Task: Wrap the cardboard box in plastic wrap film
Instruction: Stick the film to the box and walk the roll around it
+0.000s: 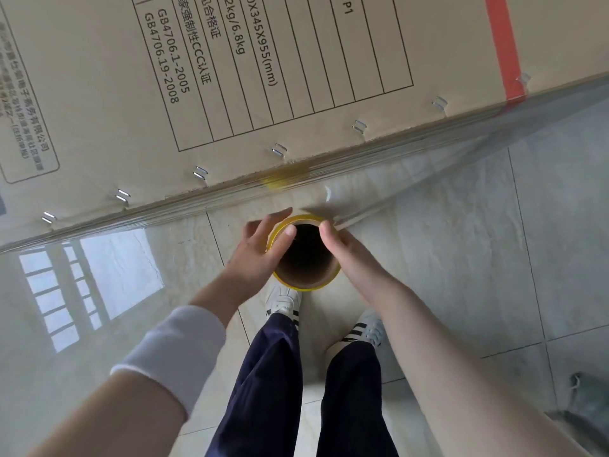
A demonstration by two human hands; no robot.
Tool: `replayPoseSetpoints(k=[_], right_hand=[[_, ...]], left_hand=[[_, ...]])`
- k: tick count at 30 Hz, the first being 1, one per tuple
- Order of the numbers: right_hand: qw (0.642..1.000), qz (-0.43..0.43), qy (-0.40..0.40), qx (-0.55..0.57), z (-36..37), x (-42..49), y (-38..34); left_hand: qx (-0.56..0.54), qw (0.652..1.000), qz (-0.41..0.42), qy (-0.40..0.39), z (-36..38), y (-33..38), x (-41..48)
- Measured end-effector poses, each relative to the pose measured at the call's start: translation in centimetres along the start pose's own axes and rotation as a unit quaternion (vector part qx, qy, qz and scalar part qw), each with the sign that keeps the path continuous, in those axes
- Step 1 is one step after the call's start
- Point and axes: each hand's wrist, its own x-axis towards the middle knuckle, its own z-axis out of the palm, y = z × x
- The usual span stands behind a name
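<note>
A large cardboard box (108, 94) with black printed text, a row of staples and a red tape stripe fills the upper part of the head view. Clear plastic film (487, 140) stretches along the box's lower edge and runs down to a film roll (308, 282) with a brown cardboard core and yellowish rim, held upright and seen from above. My left hand (260, 249) grips the roll's left side, thumb inside the core. My right hand (349, 252) holds the right side, thumb on the rim.
Glossy pale floor tiles (494, 258) lie below, with a window reflection (92, 278) at left. My legs in dark trousers and white striped shoes (283, 301) stand under the roll. A dark object (586, 400) sits at the lower right edge.
</note>
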Motion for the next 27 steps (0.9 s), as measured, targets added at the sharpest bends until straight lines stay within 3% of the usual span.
replayPoseSetpoints(k=[3,5,8,12,16,19,23,27], right_hand=[[0.996,0.017,0.031,0.077,1.7,-0.2,2.7],[0.992,0.022,0.049,0.118,2.3,-0.1,3.0],[0.991,0.016,0.080,0.107,2.2,0.3,1.5],[0.999,0.023,0.035,-0.015,2.0,0.5,-1.2],[0.997,0.018,0.012,-0.072,3.4,1.5,-3.0],[0.997,0.026,0.018,-0.063,4.4,2.4,-3.5],[0.998,0.056,0.021,-0.015,4.5,2.5,-2.5],[0.998,0.049,0.000,0.029,4.8,2.0,-2.3]], left_hand=[[-0.023,0.998,0.007,-0.055,-0.2,0.7,1.0],[-0.070,0.996,0.015,-0.051,0.2,1.2,1.3],[-0.168,0.985,0.008,0.039,1.0,0.7,1.1],[-0.267,0.943,0.003,0.198,2.9,-0.7,-1.9],[-0.375,0.890,-0.038,0.258,3.2,-1.6,-2.7],[-0.330,0.913,-0.047,0.236,1.8,-1.8,-2.2],[-0.182,0.957,-0.008,0.225,-0.1,-1.8,-1.8],[-0.099,0.971,0.025,0.219,-0.6,-0.9,-0.9]])
